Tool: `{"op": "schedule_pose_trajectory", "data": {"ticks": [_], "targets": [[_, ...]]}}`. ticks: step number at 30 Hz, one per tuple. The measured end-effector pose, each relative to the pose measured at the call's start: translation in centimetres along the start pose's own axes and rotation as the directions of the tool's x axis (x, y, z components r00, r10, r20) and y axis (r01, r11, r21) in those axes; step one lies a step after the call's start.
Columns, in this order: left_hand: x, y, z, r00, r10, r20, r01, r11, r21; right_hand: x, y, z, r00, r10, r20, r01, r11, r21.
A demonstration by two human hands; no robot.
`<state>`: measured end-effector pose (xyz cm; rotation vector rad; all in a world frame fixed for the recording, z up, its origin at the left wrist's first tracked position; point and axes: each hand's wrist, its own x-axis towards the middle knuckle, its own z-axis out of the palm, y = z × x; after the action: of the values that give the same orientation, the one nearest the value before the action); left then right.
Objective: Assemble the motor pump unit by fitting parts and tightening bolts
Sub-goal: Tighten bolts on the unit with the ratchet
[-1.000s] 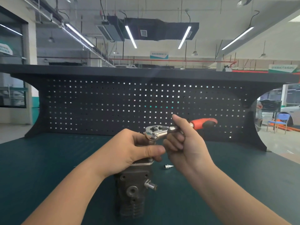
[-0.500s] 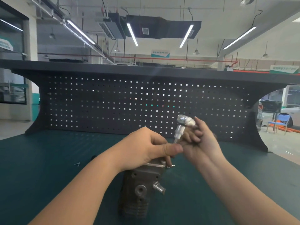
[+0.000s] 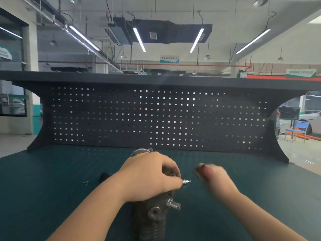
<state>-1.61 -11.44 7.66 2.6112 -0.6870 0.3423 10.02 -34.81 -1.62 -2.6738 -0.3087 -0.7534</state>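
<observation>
Big workshop, dark pegboard (image 3: 156,119) at the back of a green bench (image 3: 52,180). Your left hand (image 3: 147,176) is wrapped around the pump body (image 3: 152,214) standing mid-bench, while your right hand (image 3: 212,174) is too blurred to tell if it's holding anything. That small bolt (image 3: 186,181) lies loose just beside your left fingers, so a careless sweep could send it rolling. No trays or bins around to catch parts.
</observation>
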Motion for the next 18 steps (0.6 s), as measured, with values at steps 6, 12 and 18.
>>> {"op": "schedule_pose_trajectory", "data": {"ticks": [6, 12, 18], "targets": [[0.2, 0.4, 0.7, 0.995, -0.078, -0.067, 0.077, 0.997, -0.019, -0.8, 1.7, 1.0, 0.948, 0.091, 0.305, -0.036, 0.983, -0.18], [0.9, 1.1, 1.5, 0.974, -0.17, -0.149, 0.171, 0.985, -0.008, -1.3, 3.0, 1.7, 0.915, 0.109, 0.389, -0.002, 0.964, -0.265], [1.6, 2.0, 2.2, 0.953, -0.219, -0.209, 0.232, 0.972, 0.038, -1.6, 2.3, 1.2, 0.977, 0.103, 0.185, -0.088, 0.992, -0.09]]}}
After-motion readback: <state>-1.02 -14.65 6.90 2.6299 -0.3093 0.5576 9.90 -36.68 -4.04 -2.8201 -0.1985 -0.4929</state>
